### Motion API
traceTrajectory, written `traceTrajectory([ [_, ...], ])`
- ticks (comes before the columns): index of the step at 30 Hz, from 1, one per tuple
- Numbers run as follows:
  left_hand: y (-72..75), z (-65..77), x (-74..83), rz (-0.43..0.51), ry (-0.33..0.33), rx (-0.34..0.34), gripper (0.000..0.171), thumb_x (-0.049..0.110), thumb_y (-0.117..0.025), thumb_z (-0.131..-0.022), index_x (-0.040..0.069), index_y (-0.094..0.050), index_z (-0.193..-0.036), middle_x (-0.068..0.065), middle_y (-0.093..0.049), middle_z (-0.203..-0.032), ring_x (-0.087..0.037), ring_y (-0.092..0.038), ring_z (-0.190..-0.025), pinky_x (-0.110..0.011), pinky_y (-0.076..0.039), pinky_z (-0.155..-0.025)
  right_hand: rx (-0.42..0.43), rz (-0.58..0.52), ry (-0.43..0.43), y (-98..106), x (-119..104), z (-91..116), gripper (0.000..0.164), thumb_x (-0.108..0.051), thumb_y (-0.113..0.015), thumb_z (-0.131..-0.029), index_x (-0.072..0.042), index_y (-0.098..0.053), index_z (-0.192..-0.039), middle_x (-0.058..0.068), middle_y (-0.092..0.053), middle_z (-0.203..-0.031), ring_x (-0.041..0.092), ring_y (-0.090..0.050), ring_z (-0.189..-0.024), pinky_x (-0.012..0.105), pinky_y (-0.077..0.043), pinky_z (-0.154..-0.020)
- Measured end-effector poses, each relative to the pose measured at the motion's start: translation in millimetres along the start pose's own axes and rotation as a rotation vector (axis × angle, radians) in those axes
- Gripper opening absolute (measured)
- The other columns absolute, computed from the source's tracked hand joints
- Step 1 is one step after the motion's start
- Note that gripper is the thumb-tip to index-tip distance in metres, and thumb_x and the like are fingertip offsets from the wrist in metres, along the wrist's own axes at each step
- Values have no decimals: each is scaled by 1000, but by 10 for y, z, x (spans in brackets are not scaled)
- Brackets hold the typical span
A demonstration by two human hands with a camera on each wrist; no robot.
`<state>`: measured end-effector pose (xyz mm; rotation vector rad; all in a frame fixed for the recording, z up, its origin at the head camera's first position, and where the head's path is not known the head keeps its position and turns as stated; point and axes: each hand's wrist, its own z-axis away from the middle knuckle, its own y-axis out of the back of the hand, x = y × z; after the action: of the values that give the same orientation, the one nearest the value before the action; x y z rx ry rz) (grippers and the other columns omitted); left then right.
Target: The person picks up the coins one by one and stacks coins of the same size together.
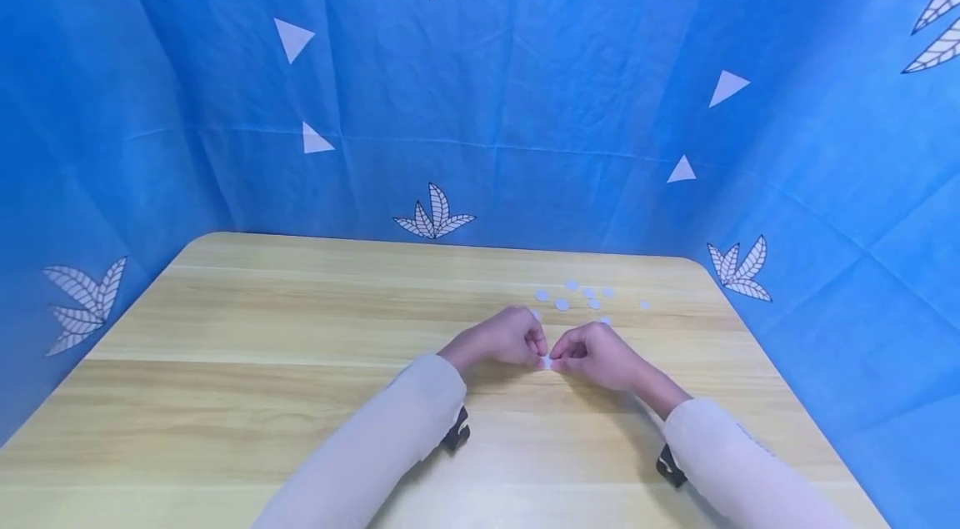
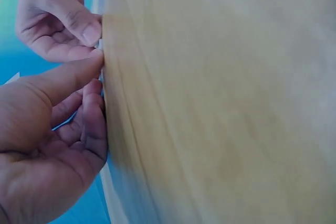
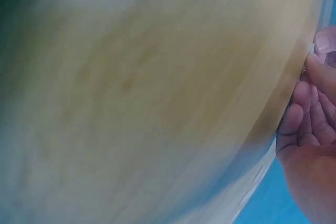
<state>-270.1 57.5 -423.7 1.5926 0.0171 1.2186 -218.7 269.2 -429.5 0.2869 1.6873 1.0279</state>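
A small white paper-like piece (image 1: 547, 362) lies between the two hands, low over the wooden table (image 1: 300, 421). From its left side my left hand (image 1: 512, 337) pinches it with thumb and fingertips. My right hand (image 1: 600, 356) pinches the opposite side, its fingertips almost meeting the left ones. In the left wrist view only a thin pale edge of the piece (image 2: 100, 43) shows between the thumbs; the fingers hide the rest. The right wrist view catches the right hand (image 3: 310, 145) at its edge, fingers curled near the tabletop.
Several small white discs (image 1: 562, 305) lie scattered on the table just beyond the hands, a few close to the knuckles. A blue cloth (image 1: 495, 96) with leaf and triangle prints hangs behind and along both sides. Dark wrist straps (image 1: 456, 431) show under the pale sleeves.
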Motion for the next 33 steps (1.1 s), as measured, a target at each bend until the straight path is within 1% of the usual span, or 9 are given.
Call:
traceTrajectory([
  [3, 18, 42, -19, 7, 9, -5, 12, 14, -86, -83, 13, -76, -89, 9, -68, -80, -5, -62, -79, -20, -52, -76, -12, -11, 0, -22, -39, -19, 4, -11, -79, -90, -9, -78, -93, -6, -73, -80, 6, -56, -59, 23, -50, -58],
  [6, 15, 74, -46, 22, 8, -4, 11, 13, -86, -83, 14, -76, -88, 9, -68, -79, -5, -62, -78, -20, -53, -75, -19, -14, 4, -42, -82, -26, 4, -10, -79, -90, -8, -78, -93, -6, -73, -79, 6, -57, -61, 23, -50, -58],
  [12, -18, 125, -57, 44, 5, 28, 9, 10, -83, -84, 14, -75, -86, 8, -67, -77, -7, -61, -75, -21, -52, -71, -13, -2, 11, -67, -142, -25, 4, -6, -78, -89, -7, -77, -93, -6, -72, -79, 6, -63, -67, 24, -54, -63],
  [18, -52, 173, -56, 65, 38, 53, 10, 9, -83, -85, 13, -75, -86, 7, -66, -77, -8, -61, -75, -21, -52, -72, -17, 8, 22, -74, -170, -27, 5, -6, -78, -89, -7, -76, -94, -5, -72, -79, 6, -63, -69, 25, -55, -65],
  [22, -60, 194, -39, 78, 42, 51, 10, 9, -83, -86, 13, -75, -89, 7, -66, -79, -8, -61, -76, -22, -53, -73, -37, 24, 13, -26, -186, -32, 6, -7, -77, -90, -7, -77, -96, -4, -72, -81, 7, -65, -71, 25, -55, -66],
  [26, -65, 191, -27, 80, 27, 53, 9, 10, -83, -86, 12, -75, -90, 8, -66, -79, -7, -62, -76, -21, -53, -73, -23, 71, -13, 69, -200, -64, 11, -7, -77, -90, -4, -76, -101, -4, -73, -84, 8, -67, -76, 26, -57, -71],
  [30, -74, 181, -30, 72, 25, 53, 8, 12, -83, -87, 14, -75, -89, 9, -66, -79, -6, -62, -76, -20, -52, -74, -2, 82, -49, 165, -185, -144, 18, -6, -76, -91, 0, -74, -108, 0, -74, -89, 12, -70, -81, 30, -58, -76],
  [33, -83, 174, -36, 67, 29, 53, 9, 12, -83, -87, 14, -75, -89, 9, -66, -79, -6, -61, -76, -20, -52, -74, 9, 72, -79, 213, -135, -230, 20, -6, -75, -92, 1, -73, -111, 2, -74, -93, 15, -70, -84, 35, -59, -79],
])
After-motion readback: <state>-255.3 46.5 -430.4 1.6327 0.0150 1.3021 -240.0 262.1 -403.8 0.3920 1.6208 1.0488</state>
